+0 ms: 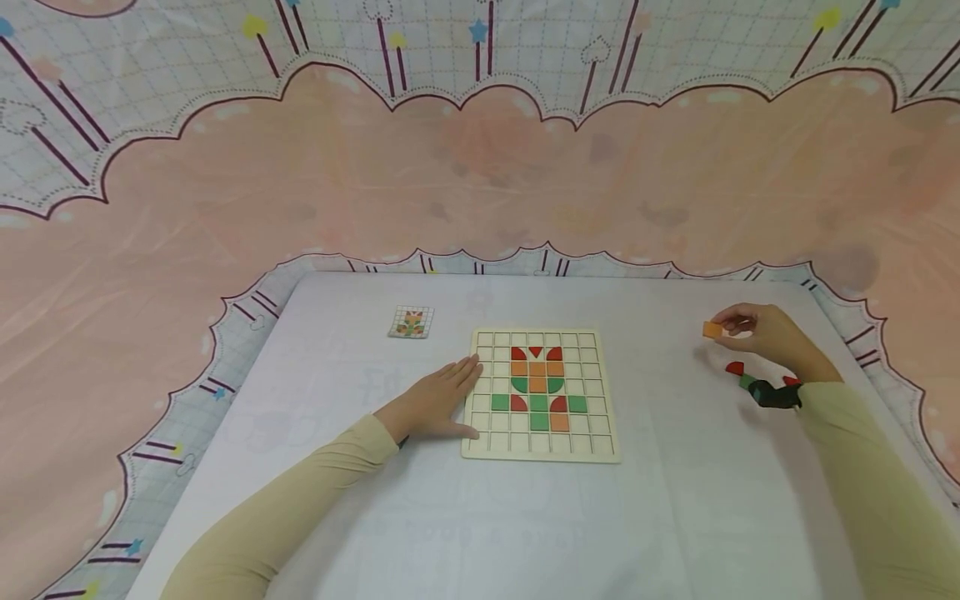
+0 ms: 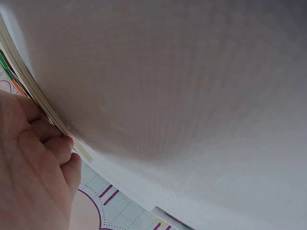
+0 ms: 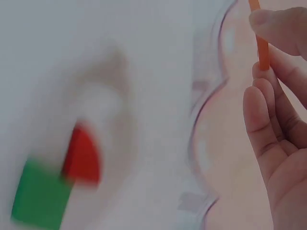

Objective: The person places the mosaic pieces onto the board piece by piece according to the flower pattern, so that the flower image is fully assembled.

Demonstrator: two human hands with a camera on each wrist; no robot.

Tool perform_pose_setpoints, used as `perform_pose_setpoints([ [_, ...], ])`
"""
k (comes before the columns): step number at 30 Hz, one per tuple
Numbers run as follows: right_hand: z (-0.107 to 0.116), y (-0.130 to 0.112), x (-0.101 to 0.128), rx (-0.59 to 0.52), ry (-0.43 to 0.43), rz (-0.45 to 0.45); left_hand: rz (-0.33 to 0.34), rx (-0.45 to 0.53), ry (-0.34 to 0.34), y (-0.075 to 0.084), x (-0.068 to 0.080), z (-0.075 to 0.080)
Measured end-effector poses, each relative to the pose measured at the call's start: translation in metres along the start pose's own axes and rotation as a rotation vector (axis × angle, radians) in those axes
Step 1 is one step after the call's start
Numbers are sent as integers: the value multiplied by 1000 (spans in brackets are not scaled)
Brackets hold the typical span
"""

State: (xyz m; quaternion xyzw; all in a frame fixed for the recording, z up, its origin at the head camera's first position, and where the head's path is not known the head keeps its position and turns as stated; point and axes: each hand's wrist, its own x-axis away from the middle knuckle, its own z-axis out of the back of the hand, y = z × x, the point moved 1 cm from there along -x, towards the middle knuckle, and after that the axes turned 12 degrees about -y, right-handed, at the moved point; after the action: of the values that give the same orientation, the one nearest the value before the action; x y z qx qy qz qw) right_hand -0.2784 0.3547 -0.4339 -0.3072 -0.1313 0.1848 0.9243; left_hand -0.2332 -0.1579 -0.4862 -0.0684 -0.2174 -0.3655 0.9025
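1. Orange tile (image 1: pixel 712 330): a small square piece, pinched between the thumb and fingertips of the right hand (image 1: pixel 765 335) and held up off the table at the right side, well apart from the grid board (image 1: pixel 607 400). In the right wrist view the tile (image 3: pixel 261 40) shows edge-on between the curled fingers (image 3: pixel 268 110).
2. The grid board lies flat in the middle of the white table (image 1: pixel 675 517). A patch of its middle cells is already filled with orange, red and green pieces forming a partial figure; the outer cells all round are bare.
3. Judging by that, the picture on the board looks partly built, with at least the tile in hand not yet laid.
4. The left hand (image 1: pixel 438 402) lies flat on the table, fingers straight, its tips against the board's left edge; it holds nothing. The left wrist view shows the fingers (image 2: pixel 45 129) touching that edge (image 2: pixel 33 91).
5. Loose pieces remain on the table near the right hand: a red piece (image 1: pixel 735 367) and a green piece (image 1: pixel 747 382).
6. A small pattern card (image 1: pixel 412 322) lies far left of the board; its details are too small to compare with the board.
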Motion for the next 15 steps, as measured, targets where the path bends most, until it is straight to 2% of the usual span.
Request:
perform_pose_setpoints([
  [1,2,-17,-4,35,-4,-75,0,-1,0,0,0,0],
  [2,0,-26,-7,51,-9,-67,-1,0,1,0,0,0],
  [7,-17,-64,-19,77,-13,60,3,-6,-2,0,0,0],
  [11,-43,-87,-29,72,-32,168,6,-8,-4,0,0,-1],
  [15,-72,-107,-36,35,-86,217,-1,2,6,-1,0,-1],
])
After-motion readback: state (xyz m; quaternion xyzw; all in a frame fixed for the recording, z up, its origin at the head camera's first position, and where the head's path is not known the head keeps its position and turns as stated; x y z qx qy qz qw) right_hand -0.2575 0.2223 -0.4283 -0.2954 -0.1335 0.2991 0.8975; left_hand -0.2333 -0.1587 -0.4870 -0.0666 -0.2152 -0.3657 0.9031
